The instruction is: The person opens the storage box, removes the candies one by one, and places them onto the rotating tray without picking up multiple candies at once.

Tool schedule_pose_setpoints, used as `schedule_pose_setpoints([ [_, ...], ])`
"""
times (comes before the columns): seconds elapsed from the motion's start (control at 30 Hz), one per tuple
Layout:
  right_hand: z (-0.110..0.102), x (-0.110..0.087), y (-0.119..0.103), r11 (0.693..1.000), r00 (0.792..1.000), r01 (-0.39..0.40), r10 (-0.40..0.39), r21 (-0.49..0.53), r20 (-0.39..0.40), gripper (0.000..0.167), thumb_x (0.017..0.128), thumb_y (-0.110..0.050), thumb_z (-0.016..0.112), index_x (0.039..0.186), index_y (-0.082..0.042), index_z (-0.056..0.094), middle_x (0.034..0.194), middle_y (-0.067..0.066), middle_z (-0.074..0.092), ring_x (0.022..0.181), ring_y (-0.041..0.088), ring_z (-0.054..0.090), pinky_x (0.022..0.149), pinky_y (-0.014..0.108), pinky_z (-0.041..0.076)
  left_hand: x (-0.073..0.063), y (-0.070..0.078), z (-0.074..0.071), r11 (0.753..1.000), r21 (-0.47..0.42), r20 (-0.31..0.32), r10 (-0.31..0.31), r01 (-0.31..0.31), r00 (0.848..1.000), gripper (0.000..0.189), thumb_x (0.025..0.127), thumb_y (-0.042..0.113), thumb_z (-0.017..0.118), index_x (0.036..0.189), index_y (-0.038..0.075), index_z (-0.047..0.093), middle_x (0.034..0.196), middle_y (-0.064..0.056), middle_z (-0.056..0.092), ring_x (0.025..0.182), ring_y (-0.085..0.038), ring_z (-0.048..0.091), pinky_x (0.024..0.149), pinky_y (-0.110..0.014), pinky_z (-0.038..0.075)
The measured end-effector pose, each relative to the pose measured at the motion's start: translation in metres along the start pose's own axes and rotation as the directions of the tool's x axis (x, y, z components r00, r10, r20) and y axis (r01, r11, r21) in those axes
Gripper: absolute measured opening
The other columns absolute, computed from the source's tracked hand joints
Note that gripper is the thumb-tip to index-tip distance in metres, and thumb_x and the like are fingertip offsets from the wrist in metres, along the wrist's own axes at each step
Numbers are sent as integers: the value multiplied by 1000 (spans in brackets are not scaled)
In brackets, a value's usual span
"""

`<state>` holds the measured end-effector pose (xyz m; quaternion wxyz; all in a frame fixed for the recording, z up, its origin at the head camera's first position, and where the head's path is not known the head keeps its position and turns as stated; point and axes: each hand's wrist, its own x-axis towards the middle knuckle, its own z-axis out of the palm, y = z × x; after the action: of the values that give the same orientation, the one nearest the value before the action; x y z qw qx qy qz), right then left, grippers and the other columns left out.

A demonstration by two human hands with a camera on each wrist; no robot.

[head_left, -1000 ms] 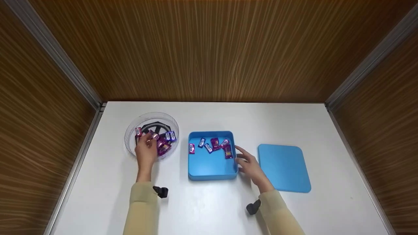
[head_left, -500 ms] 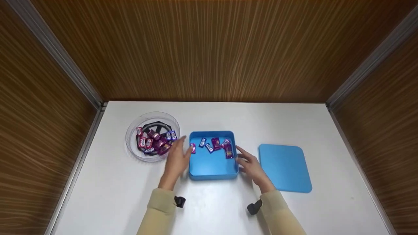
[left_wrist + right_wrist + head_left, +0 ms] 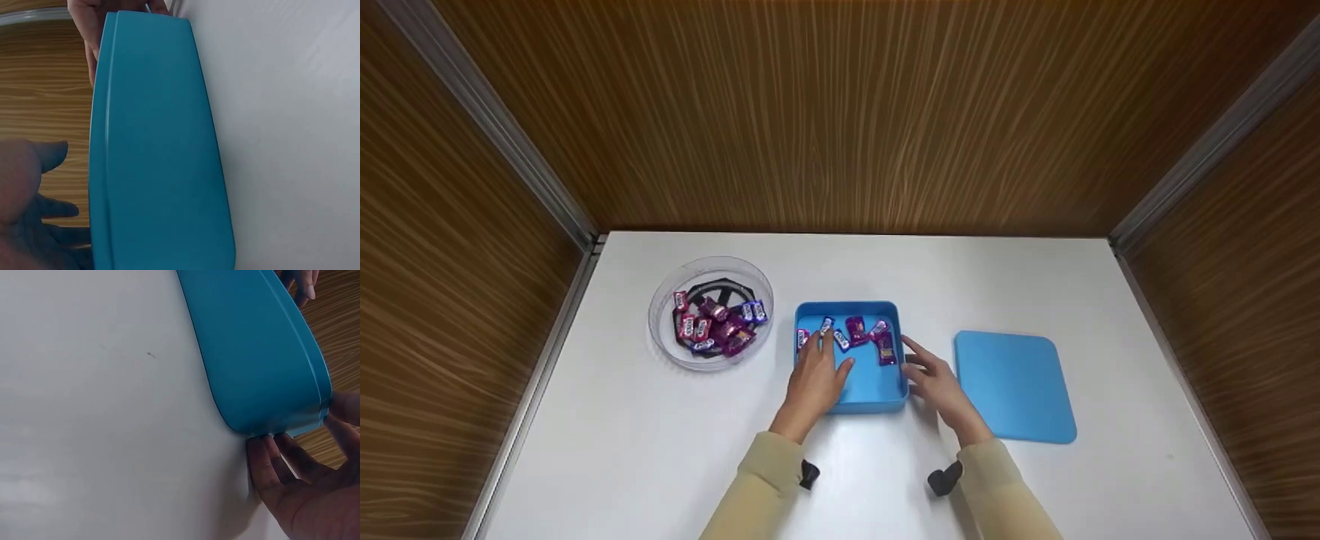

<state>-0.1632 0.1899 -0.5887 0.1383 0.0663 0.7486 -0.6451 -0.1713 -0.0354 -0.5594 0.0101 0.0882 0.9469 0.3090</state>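
The left hand (image 3: 814,379) is over the near left part of an open square blue plastic box (image 3: 870,390), and the right hand's (image 3: 939,386) fingers touch its right outer wall. In the box, a small pink wrapped candy (image 3: 802,339) lies by the left wall beside the left fingertips; two small blue wrapped candies (image 3: 841,341) lie at and just right of them; purple wrapped candies (image 3: 886,351) lie farther right, toward the right hand. Left of both hands, a round clear plastic bowl (image 3: 661,341) holds more wrapped candies (image 3: 727,328). A flat square blue lid (image 3: 1016,386) lies right of the right hand. All stand on a white table (image 3: 870,487); behind, beyond both hands, rises a brown wood-grain panel (image 3: 847,120).
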Motion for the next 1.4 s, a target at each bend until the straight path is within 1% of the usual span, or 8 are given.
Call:
schedule_pose_setpoints([
  [0.1, 1, -1, 0, 1000, 1000, 1, -2, -22, -8, 55, 98, -12, 58, 150, -20, 43, 140, 23, 48, 126, 42, 49, 92, 49, 50, 2, 2, 8, 997, 50, -13, -51, 52, 999, 66, 97, 36, 61, 143, -7, 41, 142, -32, 41, 131, -46, 41, 103, -52, 40],
  [0.27, 2, -2, -2, 999, 1000, 25, -26, -37, -6, 52, 100, -18, 57, 150, -17, 43, 143, 26, 45, 127, 45, 47, 91, 50, 50, 6, 2, 16, 989, 125, -35, -81, 85, 996, 67, 96, 39, 62, 141, -7, 45, 140, -34, 40, 131, -49, 38, 105, -54, 36],
  [0.4, 1, -1, -3, 999, 999, 30, -31, -30, -15, 51, 100, -16, 57, 149, -15, 43, 141, 26, 46, 125, 45, 49, 90, 51, 50, 7, 0, 19, 985, 145, 22, -98, 94, 995, 72, 96, 43, 60, 146, -5, 39, 146, -38, 30, 136, -54, 25, 109, -55, 31],
  [0.57, 1, 0, -4, 999, 1000, 19, -20, -26, -16, 52, 100, -14, 57, 149, -16, 43, 139, 25, 48, 124, 44, 50, 90, 50, 51, 6, -3, 22, 987, 106, 95, -128, 117, 987, 77, 97, 47, 56, 151, -2, 31, 151, -41, 15, 140, -55, 11, 112, -55, 23],
  [0.83, 2, 2, -2, 1000, 1000, 14, -14, -19, -16, 52, 98, -12, 58, 149, -16, 44, 136, 25, 50, 123, 43, 51, 90, 50, 50, 7, -10, 24, 987, 78, 142, -148, 138, 979, 79, 97, 47, 57, 153, 1, 26, 151, -41, 12, 142, -52, 5, 114, -55, 16],
  [1.03, 2, -1, -8, 1000, 1000, 15, -15, 16, 1, 54, 98, -10, 58, 149, -11, 43, 136, 27, 48, 123, 44, 51, 90, 50, 50, 8, -11, 25, 988, 86, 138, -136, 125, 981, 76, 96, 39, 61, 151, -2, 29, 151, -35, 22, 142, -50, 16, 113, -56, 21],
  [1.27, 0, 3, 1, 1000, 1000, 26, -26, 6, -2, 53, 98, -12, 59, 148, -15, 45, 136, 25, 49, 122, 42, 51, 91, 50, 50, 7, -11, 23, 993, 88, 110, -90, 80, 990, 60, 94, 29, 65, 139, -7, 47, 143, -28, 38, 133, -42, 34, 109, -52, 31],
  [1.4, 0, 3, 0, 1000, 1000, 14, -14, -24, -4, 53, 98, -14, 59, 149, -19, 44, 138, 23, 49, 124, 41, 51, 91, 50, 50, 6, -11, 23, 995, 95, 69, -38, 32, 997, 45, 92, 16, 66, 127, -12, 56, 130, -28, 48, 118, -41, 46, 100, -48, 41],
])
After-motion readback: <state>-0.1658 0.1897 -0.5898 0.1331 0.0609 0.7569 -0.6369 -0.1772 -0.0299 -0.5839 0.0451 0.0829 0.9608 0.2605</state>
